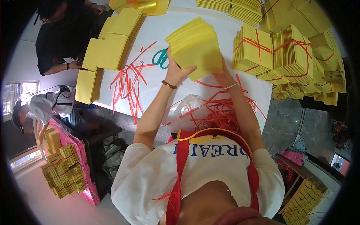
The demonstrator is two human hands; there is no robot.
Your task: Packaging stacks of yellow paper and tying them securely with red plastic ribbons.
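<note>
Between my two hands I hold a thick stack of yellow paper sheets, lifted over the white tabletop. My left hand grips its left side, thumb across the near corner. At the right edge, my right hand is closed on the stack, its fingers partly hidden behind the paper. Teal-handled scissors lie just left of my left hand. Loose red strips are scattered on the table to the left. Another tangle of red strips lies near me, beside a clear plastic bag.
Bundles of yellow paper tied with red strips stand at the right. More yellow stacks line the left edge, where a person in black works. A person in white is farther left, near a pink-covered table and piled bundles.
</note>
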